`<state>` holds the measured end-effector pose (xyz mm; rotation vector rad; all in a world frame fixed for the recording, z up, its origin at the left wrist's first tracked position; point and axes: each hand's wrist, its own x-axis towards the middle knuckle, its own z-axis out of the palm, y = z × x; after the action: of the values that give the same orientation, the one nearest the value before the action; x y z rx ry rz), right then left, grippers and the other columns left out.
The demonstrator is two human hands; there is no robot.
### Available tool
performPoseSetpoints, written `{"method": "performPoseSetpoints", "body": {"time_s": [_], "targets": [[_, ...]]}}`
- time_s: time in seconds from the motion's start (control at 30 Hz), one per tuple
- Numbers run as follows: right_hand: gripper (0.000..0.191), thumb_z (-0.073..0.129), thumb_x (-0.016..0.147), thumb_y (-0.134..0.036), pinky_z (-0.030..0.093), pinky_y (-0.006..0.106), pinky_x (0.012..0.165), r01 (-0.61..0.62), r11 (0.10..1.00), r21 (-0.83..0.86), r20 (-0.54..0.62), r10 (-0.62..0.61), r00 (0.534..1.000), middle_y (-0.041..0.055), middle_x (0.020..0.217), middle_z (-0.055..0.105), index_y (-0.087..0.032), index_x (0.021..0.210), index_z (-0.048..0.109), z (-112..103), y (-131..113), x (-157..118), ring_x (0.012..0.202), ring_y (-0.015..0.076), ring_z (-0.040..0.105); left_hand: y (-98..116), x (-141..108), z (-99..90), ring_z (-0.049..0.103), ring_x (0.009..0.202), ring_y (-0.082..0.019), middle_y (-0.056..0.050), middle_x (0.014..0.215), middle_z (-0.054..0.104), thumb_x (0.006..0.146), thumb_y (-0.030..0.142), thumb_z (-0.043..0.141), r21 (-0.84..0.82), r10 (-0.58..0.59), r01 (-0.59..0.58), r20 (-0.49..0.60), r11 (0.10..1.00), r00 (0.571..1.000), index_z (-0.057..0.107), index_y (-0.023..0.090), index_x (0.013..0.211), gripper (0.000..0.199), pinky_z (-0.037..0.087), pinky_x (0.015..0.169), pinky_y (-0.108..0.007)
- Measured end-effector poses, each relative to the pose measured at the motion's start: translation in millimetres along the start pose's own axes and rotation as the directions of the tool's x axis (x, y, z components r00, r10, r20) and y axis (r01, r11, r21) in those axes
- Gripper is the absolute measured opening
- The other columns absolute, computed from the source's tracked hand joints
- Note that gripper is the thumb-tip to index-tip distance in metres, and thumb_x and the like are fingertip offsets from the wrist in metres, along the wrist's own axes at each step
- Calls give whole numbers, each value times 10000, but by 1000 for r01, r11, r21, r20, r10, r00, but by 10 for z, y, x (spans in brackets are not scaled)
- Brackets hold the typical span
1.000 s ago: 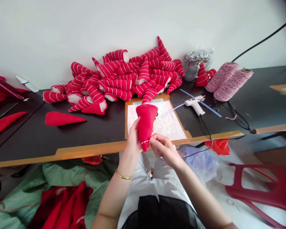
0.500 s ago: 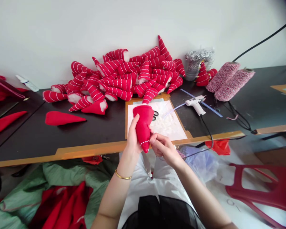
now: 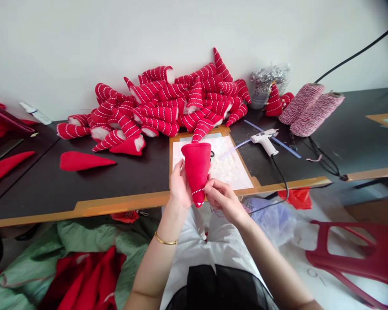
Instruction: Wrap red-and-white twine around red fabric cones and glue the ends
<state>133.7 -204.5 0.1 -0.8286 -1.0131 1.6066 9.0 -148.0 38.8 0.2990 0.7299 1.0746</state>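
Note:
A red felt cone is held tip down over the table's front edge, its wide end facing the wall. My left hand wraps round its left side. Near the tip, a red-and-white twine circles the cone. My right hand pinches at the cone's right side where the twine meets it; the twine between the fingertips is mostly hidden. Behind the cone lies a white sheet taped to the table, with a scissors handle partly covered by the cone.
Twine-wrapped stuffed cones are heaped against the wall. A plain red cone lies left. To the right are a white glue gun, twine spools and a tub of silver tinsel. A red stool stands at lower right.
The cone has turned in my left hand, whose fingers have shifted from its front to its left side. The twine band near the tip shows more fully across the front.

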Motion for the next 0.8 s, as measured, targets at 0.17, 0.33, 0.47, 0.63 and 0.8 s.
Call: {"method": "performPoseSetpoints", "body": {"time_s": [0.17,0.33,0.47,0.63,0.8], "targets": [[345,694,888,-498,156,204,428,-20,1000,11,11,20,1000,-92,546,351,-198,792,554,-22,46,13,445,57,210,-29,-57,35,742,738,-233,-72,784,756,819,450,726,134,95,-89,-35,987,995,694,160,1022,355,609,638,-296],[374,696,871,-524,164,208,429,-17,1000,-13,-5,17,1000,-94,518,351,-196,777,542,-20,3,12,433,56,224,-7,-52,65,738,715,-249,-94,775,751,839,430,676,83,26,-22,-47,996,999,694,140,1053,361,599,608,-310],[397,708,849,-549,158,214,427,-20,1000,-21,-13,20,1000,-93,520,354,-198,772,539,-9,-29,15,435,58,222,-16,-24,65,724,656,-231,-66,728,738,831,446,683,44,39,-36,-78,998,996,687,151,989,335,586,594,-300],[394,712,854,-539,166,222,443,20,998,-68,-20,-21,1000,-82,553,363,-192,753,553,-30,-40,29,464,62,228,-5,-16,68,727,650,-224,-63,716,736,938,420,550,31,-38,40,-69,999,997,695,158,1068,327,594,603,-308],[388,705,860,-540,172,226,449,13,996,-87,-22,-14,1000,-80,558,368,-192,765,564,-44,-18,31,469,65,227,37,-64,64,746,715,-252,-98,754,745,948,496,525,61,-27,31,-66,998,997,708,125,1060,429,607,615,-325]]}}
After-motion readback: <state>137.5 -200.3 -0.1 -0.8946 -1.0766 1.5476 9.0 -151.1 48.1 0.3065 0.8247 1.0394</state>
